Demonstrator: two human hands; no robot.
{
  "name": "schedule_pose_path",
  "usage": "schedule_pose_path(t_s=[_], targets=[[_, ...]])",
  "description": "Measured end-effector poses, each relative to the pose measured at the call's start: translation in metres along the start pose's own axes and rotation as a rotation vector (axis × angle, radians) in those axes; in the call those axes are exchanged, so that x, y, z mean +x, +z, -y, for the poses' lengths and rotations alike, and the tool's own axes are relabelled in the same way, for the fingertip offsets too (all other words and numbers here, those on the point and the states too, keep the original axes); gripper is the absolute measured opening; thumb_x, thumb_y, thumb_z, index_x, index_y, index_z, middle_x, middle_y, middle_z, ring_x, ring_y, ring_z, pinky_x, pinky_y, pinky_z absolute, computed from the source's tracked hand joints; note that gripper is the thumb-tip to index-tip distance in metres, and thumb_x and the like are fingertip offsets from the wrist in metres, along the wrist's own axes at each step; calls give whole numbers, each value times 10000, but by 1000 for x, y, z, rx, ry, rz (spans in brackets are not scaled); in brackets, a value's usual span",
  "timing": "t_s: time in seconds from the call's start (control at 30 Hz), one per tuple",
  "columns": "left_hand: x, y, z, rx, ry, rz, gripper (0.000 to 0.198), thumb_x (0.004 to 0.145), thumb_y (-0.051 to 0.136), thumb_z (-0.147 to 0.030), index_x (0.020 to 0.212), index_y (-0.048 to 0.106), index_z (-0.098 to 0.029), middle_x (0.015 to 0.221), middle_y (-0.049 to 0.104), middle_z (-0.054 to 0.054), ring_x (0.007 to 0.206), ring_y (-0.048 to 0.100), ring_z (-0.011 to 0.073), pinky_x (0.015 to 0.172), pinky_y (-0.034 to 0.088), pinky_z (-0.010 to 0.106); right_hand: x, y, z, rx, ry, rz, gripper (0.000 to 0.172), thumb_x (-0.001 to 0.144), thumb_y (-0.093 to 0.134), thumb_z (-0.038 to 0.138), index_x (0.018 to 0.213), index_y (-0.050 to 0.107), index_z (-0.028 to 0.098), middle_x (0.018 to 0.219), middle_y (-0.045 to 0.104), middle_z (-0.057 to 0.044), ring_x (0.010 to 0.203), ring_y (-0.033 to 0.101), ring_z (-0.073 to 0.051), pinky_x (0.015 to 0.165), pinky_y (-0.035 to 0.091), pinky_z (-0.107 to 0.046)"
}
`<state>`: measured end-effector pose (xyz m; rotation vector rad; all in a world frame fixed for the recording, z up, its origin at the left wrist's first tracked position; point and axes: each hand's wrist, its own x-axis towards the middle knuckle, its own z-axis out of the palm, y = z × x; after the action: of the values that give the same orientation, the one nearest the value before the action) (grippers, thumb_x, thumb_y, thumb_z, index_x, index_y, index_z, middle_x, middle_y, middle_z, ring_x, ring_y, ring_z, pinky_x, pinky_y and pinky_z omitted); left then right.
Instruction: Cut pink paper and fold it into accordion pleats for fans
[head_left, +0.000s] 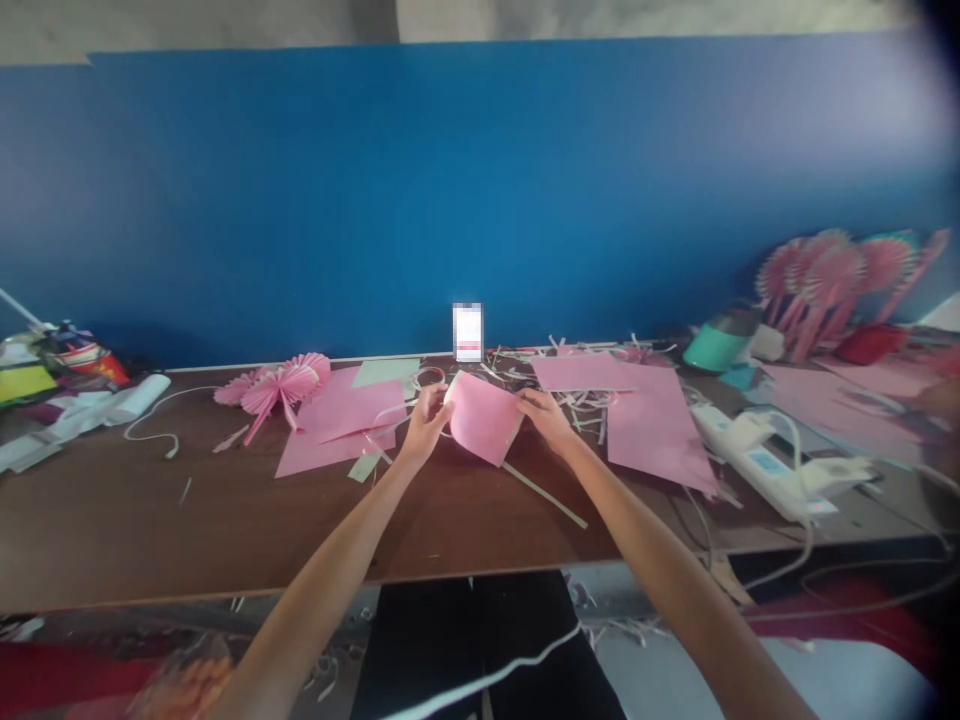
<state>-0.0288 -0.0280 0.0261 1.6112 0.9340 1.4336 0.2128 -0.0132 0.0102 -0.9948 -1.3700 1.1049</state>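
Note:
Both of my hands hold one pink paper sheet (482, 417) above the brown table (150, 510), near its middle. My left hand (426, 420) pinches the sheet's left upper edge with closed fingers. My right hand (546, 415) grips its right edge, fingers closed too. The sheet is bent or folded and tilts toward me. A thin pale stick (544, 495) lies on the table just below the sheet.
Flat pink sheets lie left (341, 420) and right (652, 420) of my hands, with paper scraps between. Folded pink paper fans (277, 385) rest at the left; more fans (832, 275) stand at the far right. A white glue gun (765, 455) with cable lies right. A blue wall stands behind.

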Motion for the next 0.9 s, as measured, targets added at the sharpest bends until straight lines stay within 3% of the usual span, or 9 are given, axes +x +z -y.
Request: schedule_pose_path(t_s=[0.1,0.3,0.43,0.6,0.73,0.9], targets=[[1,-2,3,105,-7,20,398,795,590,-345,1158,501,-208,905,608,32,749,576,138,642,454,242,-2,3,3,-42,-35,5,170,743,603,368,715,603,201,622,570,31,544,492,-108,483,376,-220],[9,-16,29,360,-52,-278,256,783,487,-141,1020,556,-207,876,640,28,784,612,159,702,472,287,1,-3,9,371,4,-22,202,732,657,374,701,555,202,573,483,49,466,422,-71,427,341,-197],[8,-21,30,448,-7,-357,198,799,460,-133,932,586,-209,918,638,33,852,600,172,757,459,312,3,-9,7,449,16,-87,223,700,697,359,667,547,197,555,472,50,451,397,-62,407,328,-191],[2,-8,7,268,119,-291,245,901,402,-318,1030,585,-219,965,628,48,882,584,171,787,455,300,4,-6,3,343,59,-112,217,685,696,393,725,606,199,565,533,35,447,426,-77,400,330,-208],[-1,3,1,67,90,-226,342,866,484,-381,1172,488,-227,1024,598,52,804,585,139,714,477,268,3,-3,3,270,70,-115,232,679,691,419,770,633,213,608,586,24,487,486,-100,430,371,-223],[1,2,4,73,92,-84,300,756,639,-319,1014,563,-186,873,599,27,730,568,121,658,468,241,3,-3,1,272,91,-142,251,657,706,425,786,644,219,640,609,21,527,525,-115,443,406,-230]])
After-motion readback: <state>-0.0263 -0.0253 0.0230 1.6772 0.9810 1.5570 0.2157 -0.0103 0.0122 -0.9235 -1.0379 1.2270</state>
